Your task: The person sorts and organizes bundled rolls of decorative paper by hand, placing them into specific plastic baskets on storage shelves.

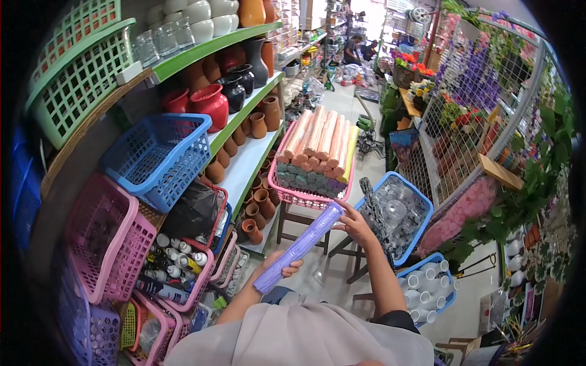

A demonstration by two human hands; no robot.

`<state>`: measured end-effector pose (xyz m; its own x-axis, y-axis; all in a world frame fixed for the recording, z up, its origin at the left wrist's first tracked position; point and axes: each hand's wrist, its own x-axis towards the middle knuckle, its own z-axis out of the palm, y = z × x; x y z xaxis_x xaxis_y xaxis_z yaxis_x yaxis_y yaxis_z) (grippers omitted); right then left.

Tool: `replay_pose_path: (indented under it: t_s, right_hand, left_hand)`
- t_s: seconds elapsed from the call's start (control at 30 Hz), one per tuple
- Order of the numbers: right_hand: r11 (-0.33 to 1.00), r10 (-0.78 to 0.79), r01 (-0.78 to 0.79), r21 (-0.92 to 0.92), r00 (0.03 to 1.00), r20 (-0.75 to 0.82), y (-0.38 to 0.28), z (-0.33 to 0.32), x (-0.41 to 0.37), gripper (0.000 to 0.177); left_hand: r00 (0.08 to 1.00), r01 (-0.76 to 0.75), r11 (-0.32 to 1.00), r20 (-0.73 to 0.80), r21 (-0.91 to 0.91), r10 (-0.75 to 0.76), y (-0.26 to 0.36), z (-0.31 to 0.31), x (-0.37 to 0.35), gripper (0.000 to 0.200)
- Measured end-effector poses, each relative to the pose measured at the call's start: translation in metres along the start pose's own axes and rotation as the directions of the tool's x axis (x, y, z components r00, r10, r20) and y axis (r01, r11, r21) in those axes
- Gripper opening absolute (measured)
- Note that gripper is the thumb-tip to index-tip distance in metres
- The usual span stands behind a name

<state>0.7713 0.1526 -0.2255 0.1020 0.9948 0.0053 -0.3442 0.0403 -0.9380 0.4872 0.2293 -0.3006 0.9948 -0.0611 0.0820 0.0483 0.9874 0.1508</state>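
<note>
A long purple roll (299,247) lies slantwise in front of my body, its upper end toward the pink basket. My left hand (282,265) is wrapped round its lower part, with the fingers over the near side. At the upper end my right hand (353,222) holds the roll's edge between thumb and fingers. Just beyond, a pink basket (308,198) on a stool is stacked with peach rolls (317,137), dark green-grey rolls (305,177) and a yellow roll (350,154).
On the left, shelves hold vases (209,105), and a blue basket (159,160) sticks out. A blue basket of clear items (397,207) stands right, above white vases (427,287). A wire rack (482,122) lines the right side. People (352,50) are far down the aisle.
</note>
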Motion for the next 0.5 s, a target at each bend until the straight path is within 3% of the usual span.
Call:
replay_pose_path:
  t_s: [0.1,0.27,0.33,0.5]
  right_hand:
    - [0.998,0.036,-0.038,0.041,0.997,0.070,0.004,-0.001,0.015,0.056]
    - [0.978,0.055,-0.087,0.192,0.985,0.166,0.023,0.008,0.034,0.043]
    - [0.970,0.096,-0.126,0.209,0.984,0.147,0.027,0.017,0.035,0.043]
    - [0.942,0.068,-0.140,0.305,0.970,0.235,0.063,0.028,0.048,0.039]
  left_hand:
    - [0.989,-0.006,0.995,-0.144,0.101,0.020,-0.006,0.013,-0.010,0.038]
    - [0.988,-0.042,0.993,-0.145,0.113,0.058,-0.012,0.019,-0.033,0.039]
    - [0.968,-0.020,0.972,-0.241,0.235,0.078,-0.014,0.028,-0.045,0.039]
    - [0.949,0.023,0.913,-0.297,0.407,0.109,-0.018,0.051,-0.068,0.049]
